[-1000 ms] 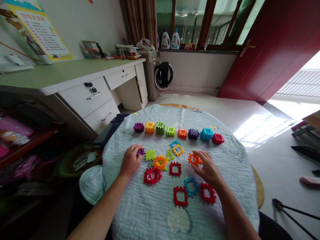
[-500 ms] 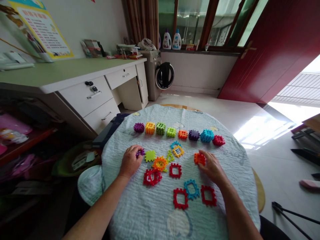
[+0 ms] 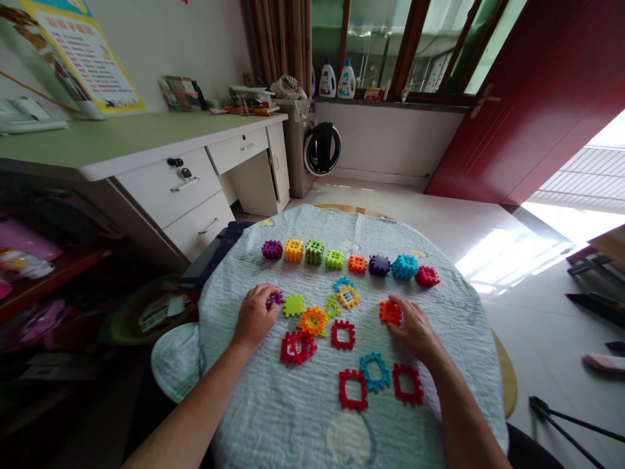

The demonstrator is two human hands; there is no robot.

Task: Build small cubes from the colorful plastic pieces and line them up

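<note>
Spreading around the orange piece [image 3: 390, 312], at the right side of the cloth-covered table [image 3: 273, 417], the right hand [image 3: 416, 327] has it between thumb and fingers, opened only about as wide as the piece itself. On the opposite side I have the left hand [image 3: 256, 315] low over the cloth, fingers curled, with a purple piece [image 3: 274, 299] showing at the fingertips; from my camera I cannot tell whether it is gripped or merely touched. Just beside that piece I see a flat light-green piece [image 3: 293, 305], then an orange gear-edged piece [image 3: 313, 320] overlapping something yellow, with overlapping red pieces [image 3: 298, 347] nearer me. Between the hands lie a yellow window piece [image 3: 349, 297], a small blue piece [image 3: 344, 283] behind it, a green triangular piece [image 3: 336, 311] and a red square frame [image 3: 334, 335]. Closer in, a blue frame [image 3: 364, 370] lies between two more red frames [image 3: 342, 389], touching the left one. Beyond both hands I count eight toothed blocks [image 3: 334, 260] in a row, running from purple at the left to red at the right. Past the table stand a washing machine [image 3: 297, 150] and a long desk [image 3: 146, 137].
</note>
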